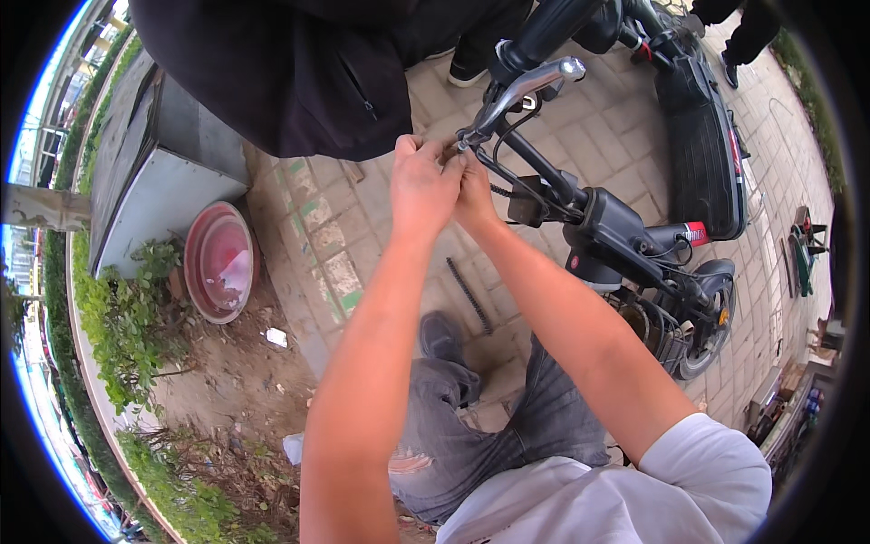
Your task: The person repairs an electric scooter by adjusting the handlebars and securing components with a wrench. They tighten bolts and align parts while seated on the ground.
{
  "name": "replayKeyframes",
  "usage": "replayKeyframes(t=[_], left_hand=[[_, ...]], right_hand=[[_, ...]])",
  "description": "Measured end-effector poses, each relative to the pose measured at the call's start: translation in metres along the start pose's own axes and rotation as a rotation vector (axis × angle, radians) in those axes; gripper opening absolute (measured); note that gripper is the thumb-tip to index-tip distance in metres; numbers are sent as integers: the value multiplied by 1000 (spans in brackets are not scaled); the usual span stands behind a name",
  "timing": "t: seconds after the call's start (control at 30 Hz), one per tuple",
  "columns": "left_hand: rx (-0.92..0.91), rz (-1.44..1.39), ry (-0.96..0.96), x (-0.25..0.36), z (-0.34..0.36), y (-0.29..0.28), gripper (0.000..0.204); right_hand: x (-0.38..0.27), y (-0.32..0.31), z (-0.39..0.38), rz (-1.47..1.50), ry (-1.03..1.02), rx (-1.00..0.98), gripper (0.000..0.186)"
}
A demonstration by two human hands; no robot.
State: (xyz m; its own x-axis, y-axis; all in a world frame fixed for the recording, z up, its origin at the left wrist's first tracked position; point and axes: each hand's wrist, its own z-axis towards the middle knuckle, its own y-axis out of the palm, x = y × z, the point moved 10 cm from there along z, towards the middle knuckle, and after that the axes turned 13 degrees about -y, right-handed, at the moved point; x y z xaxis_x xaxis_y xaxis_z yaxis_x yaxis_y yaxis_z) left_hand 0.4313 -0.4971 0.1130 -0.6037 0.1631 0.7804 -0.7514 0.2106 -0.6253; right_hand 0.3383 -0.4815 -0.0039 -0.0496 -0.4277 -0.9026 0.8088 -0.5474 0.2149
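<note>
A black electric scooter (634,236) stands on a paved walkway, its handlebar reaching toward me. A silver brake lever (526,86) sticks out from the handlebar grip. My left hand (421,186) and my right hand (473,186) are pressed together at the base of that lever, fingers pinched on a small part or cable end where the black cables (521,154) meet it. What exactly the fingertips grip is hidden by the hands themselves.
A person in a dark jacket (290,72) stands close in front. A red basin (217,263) leans by a grey metal box (149,172) near green shrubs (122,326). A black strip (469,295) lies on the pavers. More feet stand at the top right.
</note>
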Motion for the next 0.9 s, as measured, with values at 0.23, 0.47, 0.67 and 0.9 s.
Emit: replayKeyframes(t=[0.23, 0.47, 0.67, 0.9], left_hand=[[7, 1, -39, -3, 3, 8, 31], [9, 179, -43, 7, 1, 18, 26], [-7, 396, -2, 5, 0, 13, 26], [-110, 339, 9, 5, -2, 27, 24]], right_hand=[[-5, 0, -5, -140, 54, -172, 28], [3, -10, -5, -207, 118, -321, 14], [-24, 8, -18, -260, 165, -434, 29], [-24, -10, -24, -371, 221, -434, 24]])
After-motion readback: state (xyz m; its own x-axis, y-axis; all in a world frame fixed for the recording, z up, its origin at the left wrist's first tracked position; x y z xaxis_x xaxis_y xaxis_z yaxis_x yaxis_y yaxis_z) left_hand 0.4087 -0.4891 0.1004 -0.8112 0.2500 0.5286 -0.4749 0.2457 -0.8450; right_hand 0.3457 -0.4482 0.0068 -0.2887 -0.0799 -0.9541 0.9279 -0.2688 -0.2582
